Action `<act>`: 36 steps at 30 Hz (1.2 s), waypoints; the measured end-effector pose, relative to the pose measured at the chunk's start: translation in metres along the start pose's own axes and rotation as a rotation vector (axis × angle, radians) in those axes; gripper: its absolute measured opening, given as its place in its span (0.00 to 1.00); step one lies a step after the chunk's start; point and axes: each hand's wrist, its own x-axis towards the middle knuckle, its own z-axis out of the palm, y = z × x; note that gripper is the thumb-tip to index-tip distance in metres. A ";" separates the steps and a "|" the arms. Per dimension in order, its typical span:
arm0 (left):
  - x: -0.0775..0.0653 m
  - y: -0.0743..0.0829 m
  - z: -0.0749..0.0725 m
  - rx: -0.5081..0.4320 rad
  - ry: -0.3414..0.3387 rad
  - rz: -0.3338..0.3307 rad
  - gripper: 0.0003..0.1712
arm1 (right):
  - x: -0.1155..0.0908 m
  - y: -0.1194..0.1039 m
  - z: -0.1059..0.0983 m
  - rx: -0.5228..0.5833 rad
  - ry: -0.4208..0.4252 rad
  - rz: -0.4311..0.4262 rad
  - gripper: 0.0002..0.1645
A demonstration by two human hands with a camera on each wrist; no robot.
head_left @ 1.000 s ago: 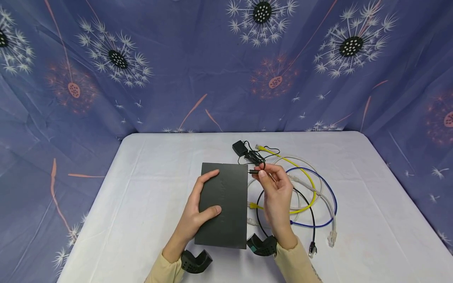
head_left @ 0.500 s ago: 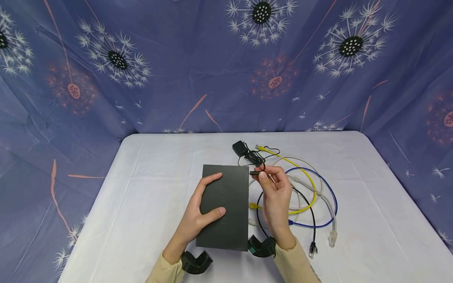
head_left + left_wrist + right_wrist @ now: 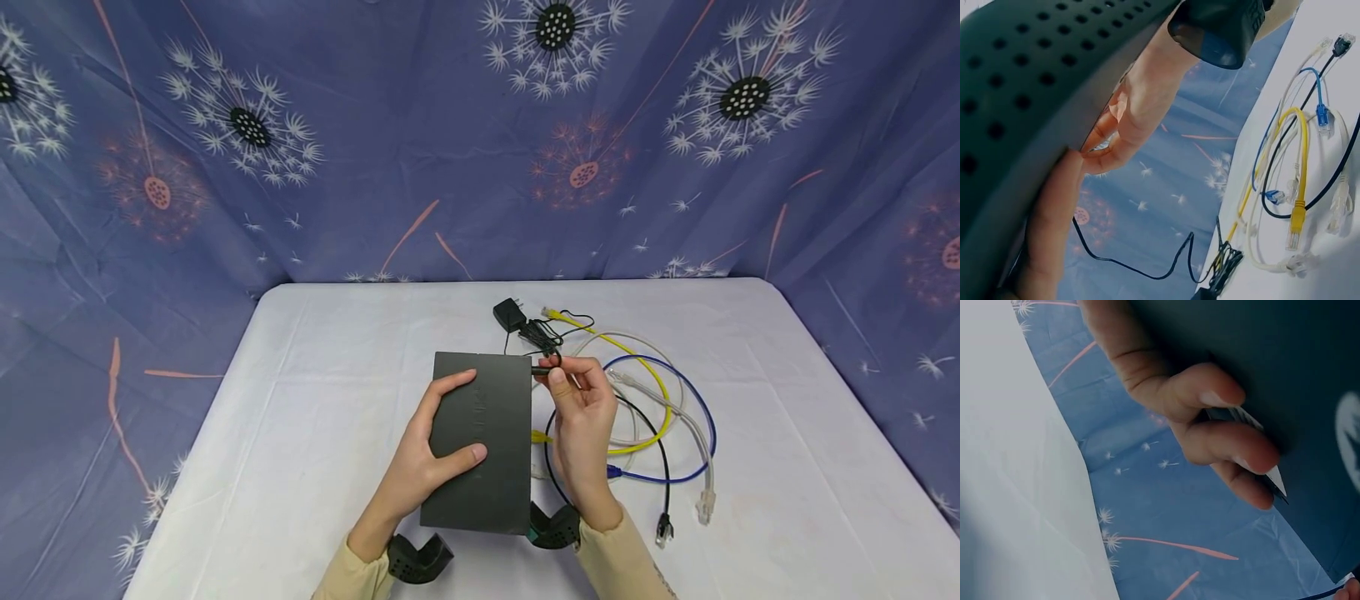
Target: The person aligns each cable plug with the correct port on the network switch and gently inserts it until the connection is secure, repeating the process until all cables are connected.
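A flat dark grey box like a network switch (image 3: 495, 417) is in my left hand (image 3: 416, 462), thumb across its top and fingers reaching beneath. Its vent holes show large in the left wrist view. My right hand (image 3: 583, 417) pinches the small black power plug (image 3: 542, 371) of an adapter cord, right at the far end of the box's right side. In the left wrist view the right hand (image 3: 1141, 106) is at the box's edge. Fingers of the left hand (image 3: 1210, 419) curl against the box in the right wrist view. The socket is hidden.
The black power adapter (image 3: 509, 315) lies with its bundled cord (image 3: 540, 335) behind the box. Right of the hands, yellow (image 3: 663, 400), blue (image 3: 705, 408), black (image 3: 663, 454) and whitish (image 3: 693, 429) network cables lie in loose loops on the white-covered table (image 3: 300, 400).
The box has shifted slightly right and toward me in the left hand. Less of the plug's metal tip shows at the box's edge. The adapter has turned a little, its prongs now visible.
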 end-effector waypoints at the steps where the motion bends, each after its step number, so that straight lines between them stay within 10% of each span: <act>1: 0.000 0.000 0.000 0.000 0.001 -0.001 0.40 | 0.000 0.000 0.000 0.002 -0.001 -0.001 0.07; 36: 0.002 -0.006 -0.005 0.001 0.130 -0.037 0.41 | 0.009 -0.007 -0.029 -0.118 -0.095 0.200 0.17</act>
